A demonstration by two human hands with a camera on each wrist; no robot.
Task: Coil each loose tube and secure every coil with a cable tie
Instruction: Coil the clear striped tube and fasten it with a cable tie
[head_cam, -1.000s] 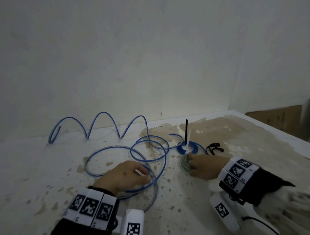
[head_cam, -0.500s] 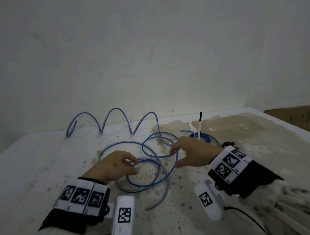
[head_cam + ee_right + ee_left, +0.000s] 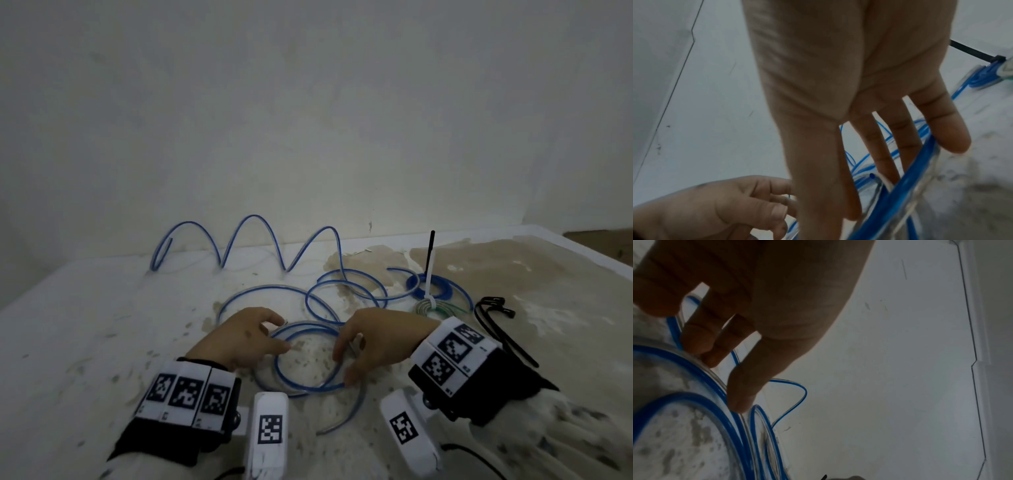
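Note:
A long blue-striped clear tube lies on the stained table, partly wound into a flat coil between my hands. Its loose end rises in spring-like loops along the wall. My left hand pinches the coil's left edge with curled fingers and thumb; in the left wrist view its fingertips lie on the tube. My right hand is at the coil's right edge, fingers straight and spread. The tube runs across those fingers in the right wrist view.
Behind my right hand sits a small blue coil with a black tie and a white tie standing up. A pale greenish coil is beside it. Loose black cable ties lie at the right. The wall stands close behind.
My right hand has left the small pale coil at the right and come left to the big coil's right edge. My left hand has stayed on the coil's left side.

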